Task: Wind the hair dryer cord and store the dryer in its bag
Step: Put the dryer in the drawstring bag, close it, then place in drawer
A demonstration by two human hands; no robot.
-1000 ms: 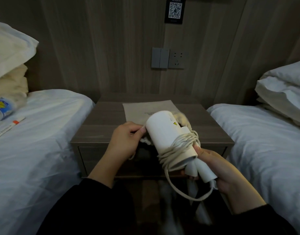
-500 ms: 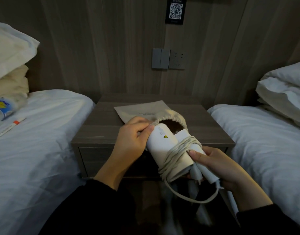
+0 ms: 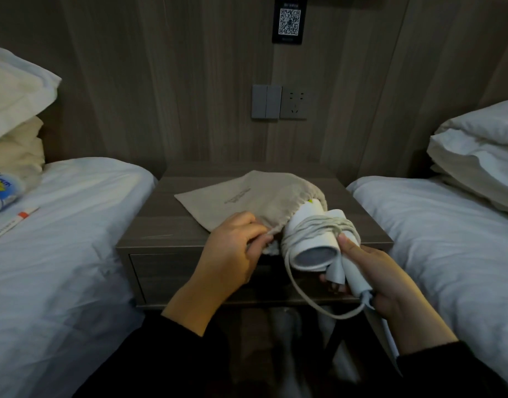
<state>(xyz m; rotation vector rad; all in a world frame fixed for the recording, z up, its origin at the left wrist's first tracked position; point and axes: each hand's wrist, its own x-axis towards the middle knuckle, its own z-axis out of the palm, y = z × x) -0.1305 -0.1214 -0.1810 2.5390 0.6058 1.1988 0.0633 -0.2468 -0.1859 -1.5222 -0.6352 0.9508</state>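
A white hair dryer (image 3: 313, 245) has its cord (image 3: 315, 226) wound around the barrel, with one loop hanging below. The dryer's front end sits inside the mouth of a beige drawstring bag (image 3: 247, 196) lying on the wooden nightstand (image 3: 161, 234). My left hand (image 3: 232, 248) pinches the near rim of the bag's opening. The folded handle and rear of the dryer are gripped by my right hand (image 3: 373, 274), thumb on the cord coils.
White beds flank the nightstand, left (image 3: 60, 254) and right (image 3: 448, 239), with pillows at their heads. A bottle (image 3: 3, 191) and a pen-like stick (image 3: 14, 222) lie on the left bed. A switch and socket (image 3: 278, 101) are on the wood wall.
The dryer has gone from held clear of the bag to nose-first inside its mouth. My left hand shifted from the dryer barrel to the bag's rim and pulled it over.
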